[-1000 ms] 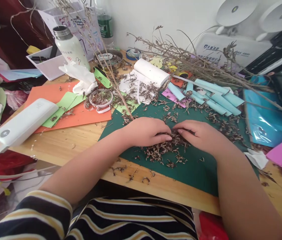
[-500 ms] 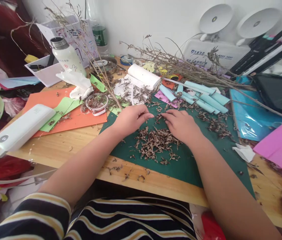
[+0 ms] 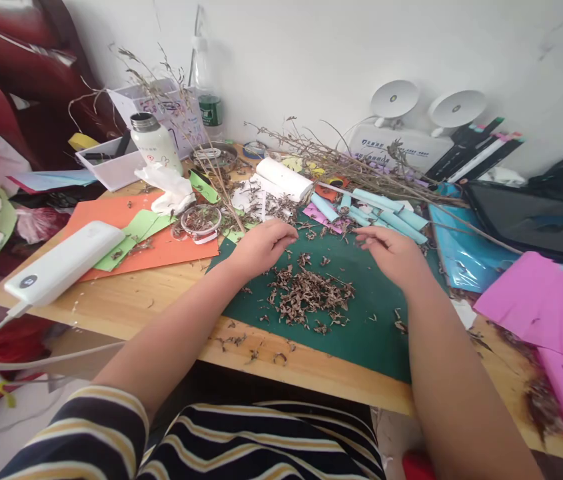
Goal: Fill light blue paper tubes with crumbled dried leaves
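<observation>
A heap of dried brown leaf bits (image 3: 308,300) lies on a dark green paper sheet (image 3: 376,340) in front of me. My left hand (image 3: 264,243) rests palm down at the sheet's far left edge, fingers loosely curled and stretched to the right, holding nothing I can see. My right hand (image 3: 391,250) lies palm down on the sheet to the right of the heap, fingers spread toward the left. The two hands are apart, with scattered leaf bits between them.
Dry twigs (image 3: 361,167), light blue paper rolls (image 3: 386,217), a white roll (image 3: 284,179), a small bowl of leaf bits (image 3: 201,220), a white bottle (image 3: 154,141), orange paper (image 3: 161,243), a white device (image 3: 61,261), pink sheets (image 3: 546,307) and a dark tablet (image 3: 531,220) crowd the wooden table (image 3: 126,300).
Both hands have left the leaf heap, moved to its far side and drawn apart. The camera has tilted up, showing more of the wall.
</observation>
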`<act>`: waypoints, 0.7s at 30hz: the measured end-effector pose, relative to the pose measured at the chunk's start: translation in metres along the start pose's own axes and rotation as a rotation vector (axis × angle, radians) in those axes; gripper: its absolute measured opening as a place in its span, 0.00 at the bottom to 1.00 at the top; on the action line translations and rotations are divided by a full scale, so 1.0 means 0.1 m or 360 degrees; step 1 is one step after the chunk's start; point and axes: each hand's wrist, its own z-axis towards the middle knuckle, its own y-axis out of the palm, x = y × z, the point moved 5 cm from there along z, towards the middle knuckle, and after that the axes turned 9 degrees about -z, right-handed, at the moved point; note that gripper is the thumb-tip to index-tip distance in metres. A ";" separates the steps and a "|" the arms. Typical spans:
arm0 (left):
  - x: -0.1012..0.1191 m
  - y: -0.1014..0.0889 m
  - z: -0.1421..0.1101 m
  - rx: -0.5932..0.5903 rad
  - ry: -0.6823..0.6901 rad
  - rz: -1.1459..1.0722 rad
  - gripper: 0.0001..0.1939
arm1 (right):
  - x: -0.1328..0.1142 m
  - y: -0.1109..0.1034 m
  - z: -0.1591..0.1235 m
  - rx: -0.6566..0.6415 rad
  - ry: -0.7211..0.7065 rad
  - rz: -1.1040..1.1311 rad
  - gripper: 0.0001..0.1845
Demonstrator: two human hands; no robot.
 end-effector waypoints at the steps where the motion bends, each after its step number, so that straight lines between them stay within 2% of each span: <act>1: 0.01 -0.01 -0.01 -0.0005 -0.0009 -0.0009 0.07 | 0.05 -0.02 0.02 -0.0023 0.0069 0.0016 0.18; 6: -0.04 -0.03 -0.04 -0.0066 -0.0264 0.0020 0.08 | 0.12 0.14 0.17 -0.0510 0.0085 -0.0160 0.17; 9: -0.07 -0.03 -0.05 -0.0106 -0.0343 0.0100 0.12 | 0.17 0.18 0.34 -0.0388 0.0213 -0.0390 0.20; 11: -0.06 -0.02 -0.04 -0.0115 -0.0275 0.0126 0.16 | 0.18 0.21 0.46 -0.0312 0.0248 -0.0500 0.21; 15: -0.01 0.05 -0.03 -0.0227 -0.0068 0.0129 0.21 | 0.13 0.28 0.61 -0.0367 0.0169 -0.0640 0.19; 18: 0.02 0.10 -0.04 -0.0317 0.0038 0.0132 0.19 | 0.09 0.30 0.59 -0.0440 0.0094 -0.0716 0.18; 21: 0.06 0.13 -0.05 -0.0370 0.0103 0.0151 0.16 | 0.01 0.32 0.41 -0.0535 -0.0029 -0.0745 0.17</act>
